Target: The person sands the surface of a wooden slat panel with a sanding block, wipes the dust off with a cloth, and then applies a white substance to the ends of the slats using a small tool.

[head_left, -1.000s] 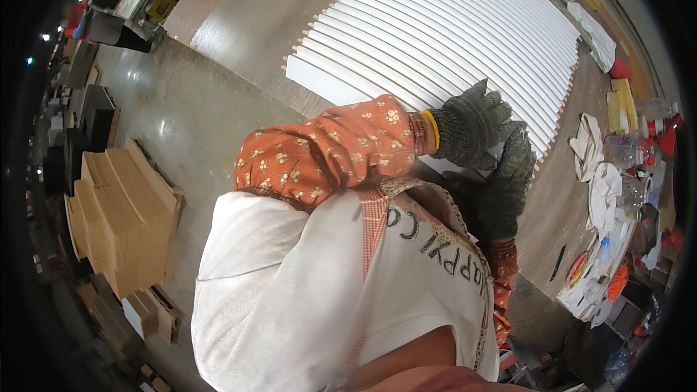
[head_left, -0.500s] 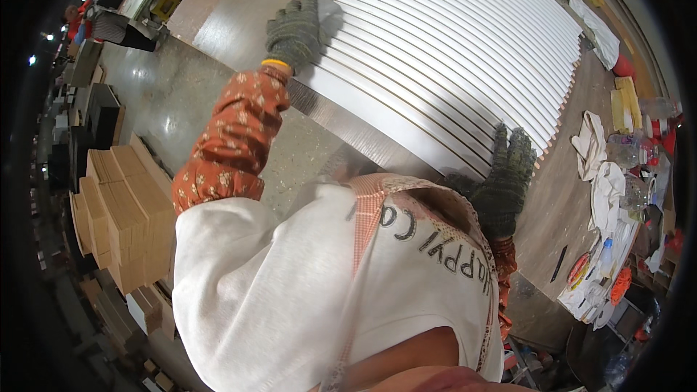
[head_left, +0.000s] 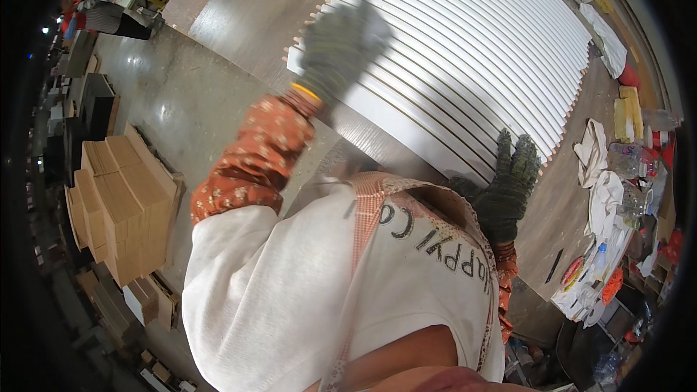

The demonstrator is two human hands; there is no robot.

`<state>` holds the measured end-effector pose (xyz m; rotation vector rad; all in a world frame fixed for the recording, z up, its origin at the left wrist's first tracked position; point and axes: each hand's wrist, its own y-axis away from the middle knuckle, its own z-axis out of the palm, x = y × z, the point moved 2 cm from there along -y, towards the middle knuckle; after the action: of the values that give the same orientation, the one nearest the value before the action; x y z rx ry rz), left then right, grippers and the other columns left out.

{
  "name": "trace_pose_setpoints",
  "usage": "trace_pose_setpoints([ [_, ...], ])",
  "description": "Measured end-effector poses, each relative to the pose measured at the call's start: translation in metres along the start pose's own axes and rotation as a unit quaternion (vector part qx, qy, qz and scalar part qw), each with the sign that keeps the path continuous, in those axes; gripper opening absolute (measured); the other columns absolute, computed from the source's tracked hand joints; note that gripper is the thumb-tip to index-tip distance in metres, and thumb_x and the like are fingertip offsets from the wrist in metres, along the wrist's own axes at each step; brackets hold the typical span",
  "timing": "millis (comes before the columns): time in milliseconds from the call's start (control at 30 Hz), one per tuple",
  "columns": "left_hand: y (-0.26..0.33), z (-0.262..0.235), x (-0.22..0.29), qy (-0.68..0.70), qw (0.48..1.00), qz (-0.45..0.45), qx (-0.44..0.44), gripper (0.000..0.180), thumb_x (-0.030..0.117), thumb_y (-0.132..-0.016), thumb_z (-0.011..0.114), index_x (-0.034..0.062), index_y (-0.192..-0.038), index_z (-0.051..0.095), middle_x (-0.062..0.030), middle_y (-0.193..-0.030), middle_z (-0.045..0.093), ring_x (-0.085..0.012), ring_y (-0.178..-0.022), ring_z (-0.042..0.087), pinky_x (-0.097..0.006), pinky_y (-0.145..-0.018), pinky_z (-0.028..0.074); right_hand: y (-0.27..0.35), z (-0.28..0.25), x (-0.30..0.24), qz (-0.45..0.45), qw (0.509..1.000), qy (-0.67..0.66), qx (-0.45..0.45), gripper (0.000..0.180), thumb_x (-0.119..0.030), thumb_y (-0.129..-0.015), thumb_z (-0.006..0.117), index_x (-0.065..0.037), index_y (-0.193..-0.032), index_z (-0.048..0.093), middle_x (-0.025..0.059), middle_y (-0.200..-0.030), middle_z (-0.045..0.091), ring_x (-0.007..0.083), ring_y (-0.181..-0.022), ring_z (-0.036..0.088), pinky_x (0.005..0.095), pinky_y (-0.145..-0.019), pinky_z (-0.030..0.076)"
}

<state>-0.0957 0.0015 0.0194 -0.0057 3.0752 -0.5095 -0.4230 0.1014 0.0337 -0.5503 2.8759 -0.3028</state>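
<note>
A wide row of white strips lies side by side on the table, with narrow brown gaps between them and uneven tan ends. My left hand, in a dark green knitted glove, is over the left part of the strips and smeared by motion. Beside its fingers shows a small grey pad-like piece, pressed under the hand; its exact kind is unclear. My right hand, gloved alike, rests flat with fingers stretched on the near right ends of the strips.
The brown tabletop extends beyond the strips. Along the right edge are white cloths, clear plastic bottles and a yellow block. Stacked cardboard pieces stand on the floor at left. Another person is far left.
My left hand has swept right and slightly toward me with the grey piece, uncovering the strips' left ends. My right hand stays on the strips' right ends.
</note>
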Motion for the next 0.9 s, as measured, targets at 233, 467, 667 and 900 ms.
trace_pose_setpoints([
  [233,-0.008,-0.024,0.019,0.003,0.994,0.008,-0.107,0.076,0.055,-0.091,0.048,-0.0023,-0.14,0.038,-0.0243,-0.108,0.058,-0.0304,-0.086,0.062,-0.044,-0.066,0.052,-0.004,-0.002,-0.005,0.021,0.999,0.004,-0.033,0.104,-0.061,-0.071,0.073,-0.008,-0.149,0.03,0.026,-0.151,0.024,0.0454,-0.141,0.019,0.0583,-0.112,0.019],
  [467,0.016,-0.016,0.034,0.012,0.996,0.082,0.04,0.052,0.049,-0.091,0.049,0.0016,-0.112,0.055,-0.0151,-0.089,0.064,-0.0256,-0.07,0.063,-0.041,-0.062,0.053,0.0,0.008,0.003,0.021,1.0,-0.006,-0.021,0.105,-0.06,-0.067,0.076,-0.009,-0.148,0.032,0.0268,-0.15,0.026,0.0456,-0.14,0.021,0.0575,-0.112,0.021],
  [667,-0.017,0.009,-0.108,-0.01,0.978,-0.205,-0.035,0.086,0.07,-0.085,0.046,0.01,-0.145,0.033,-0.0205,-0.124,0.054,-0.0365,-0.11,0.055,-0.053,-0.09,0.041,-0.002,0.001,-0.001,0.042,0.998,0.02,-0.042,0.104,-0.059,-0.067,0.076,-0.01,-0.148,0.033,0.0267,-0.15,0.027,0.0445,-0.14,0.022,0.0567,-0.113,0.019],
  [900,-0.035,0.004,-0.129,0.01,0.973,-0.22,0.062,0.087,0.066,-0.08,0.056,0.0076,-0.142,0.039,-0.0207,-0.129,0.052,-0.0386,-0.117,0.051,-0.054,-0.097,0.037,-0.007,-0.009,-0.008,0.025,0.999,-0.011,-0.025,0.107,-0.058,-0.063,0.078,-0.011,-0.148,0.032,0.0254,-0.15,0.028,0.0438,-0.14,0.022,0.0555,-0.114,0.017],
])
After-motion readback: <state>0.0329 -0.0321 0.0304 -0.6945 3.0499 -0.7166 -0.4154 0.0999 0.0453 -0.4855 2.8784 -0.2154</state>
